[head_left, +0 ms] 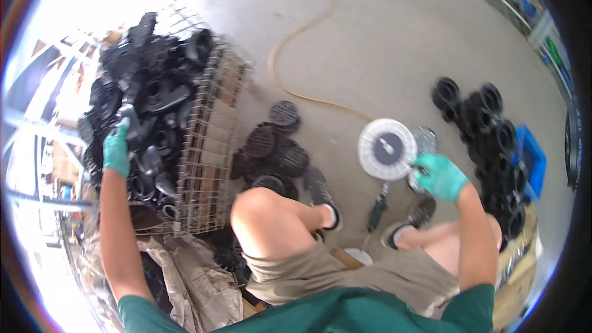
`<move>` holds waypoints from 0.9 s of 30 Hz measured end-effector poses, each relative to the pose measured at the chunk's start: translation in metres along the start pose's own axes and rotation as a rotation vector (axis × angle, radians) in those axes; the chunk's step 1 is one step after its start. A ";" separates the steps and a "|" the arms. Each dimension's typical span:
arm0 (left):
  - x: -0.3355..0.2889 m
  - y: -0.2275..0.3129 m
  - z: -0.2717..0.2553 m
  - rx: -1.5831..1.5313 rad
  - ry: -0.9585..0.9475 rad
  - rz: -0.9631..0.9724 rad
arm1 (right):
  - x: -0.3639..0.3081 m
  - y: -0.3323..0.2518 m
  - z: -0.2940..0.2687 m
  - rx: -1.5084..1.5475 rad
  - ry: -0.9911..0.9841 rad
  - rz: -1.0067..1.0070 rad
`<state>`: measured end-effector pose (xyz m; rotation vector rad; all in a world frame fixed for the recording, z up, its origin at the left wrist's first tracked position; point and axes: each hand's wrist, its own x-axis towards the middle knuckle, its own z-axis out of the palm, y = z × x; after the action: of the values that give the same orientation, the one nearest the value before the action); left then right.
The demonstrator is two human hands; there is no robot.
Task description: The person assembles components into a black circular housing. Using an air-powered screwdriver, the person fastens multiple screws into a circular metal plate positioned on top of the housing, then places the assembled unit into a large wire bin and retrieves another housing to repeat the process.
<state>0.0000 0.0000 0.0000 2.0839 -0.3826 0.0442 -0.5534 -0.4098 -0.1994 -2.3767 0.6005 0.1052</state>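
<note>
In a green glove, my left hand (116, 150) reaches into a wire cage (208, 142) heaped with black moulded plastic parts (163, 95). Its fingers close on one black plastic part (128, 118) at the near left of the heap. My right hand (443, 177), gloved too, is closed beside a white ribbed round tray (402, 161) with a dark centre. What its fingers hold is hidden. Behind that hand sits a round grey metallic-looking dish (427, 140). A dark green-handled tool (378, 209) lies between my feet, below the white tray.
Round black grated parts (280, 154) are piled on the floor right of the cage. Black ring-shaped parts (484, 117) stand stacked at the right, next to a blue bin (530, 161). A yellowish hose (280, 49) curves across the floor. Crumpled brown sheeting (191, 271) lies below the cage.
</note>
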 end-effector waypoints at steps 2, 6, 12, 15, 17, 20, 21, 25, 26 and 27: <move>0.018 0.038 -0.016 -0.134 -0.196 -0.059 | -0.045 -0.004 -0.042 -0.043 0.060 0.079; -0.115 0.104 0.165 0.113 -0.516 0.284 | -0.056 0.031 -0.037 0.071 0.242 0.108; -0.230 0.101 0.355 0.393 -0.906 0.455 | -0.074 0.039 -0.065 0.148 0.335 0.168; -0.305 0.098 0.432 0.601 -1.044 0.480 | -0.084 0.042 -0.076 0.157 0.324 0.181; -0.340 0.087 0.466 0.686 -1.044 0.541 | -0.085 0.045 -0.078 0.187 0.345 0.134; -0.376 0.081 0.499 0.791 -1.070 0.541 | -0.085 0.045 -0.086 0.213 0.321 0.145; -0.384 0.081 0.507 0.821 -1.073 0.523 | -0.086 0.047 -0.087 0.233 0.316 0.135; -0.405 0.063 0.530 0.829 -0.975 0.633 | -0.086 0.054 -0.086 0.203 0.297 0.138; -0.404 0.061 0.535 0.839 -0.988 0.621 | -0.086 0.053 -0.088 0.202 0.292 0.134; -0.405 0.066 0.535 0.850 -1.005 0.608 | -0.088 0.056 -0.090 0.205 0.282 0.156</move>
<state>-0.4692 -0.3814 -0.2982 2.5761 -1.8568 -0.5929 -0.6642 -0.4691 -0.1431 -2.1581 0.8860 -0.2167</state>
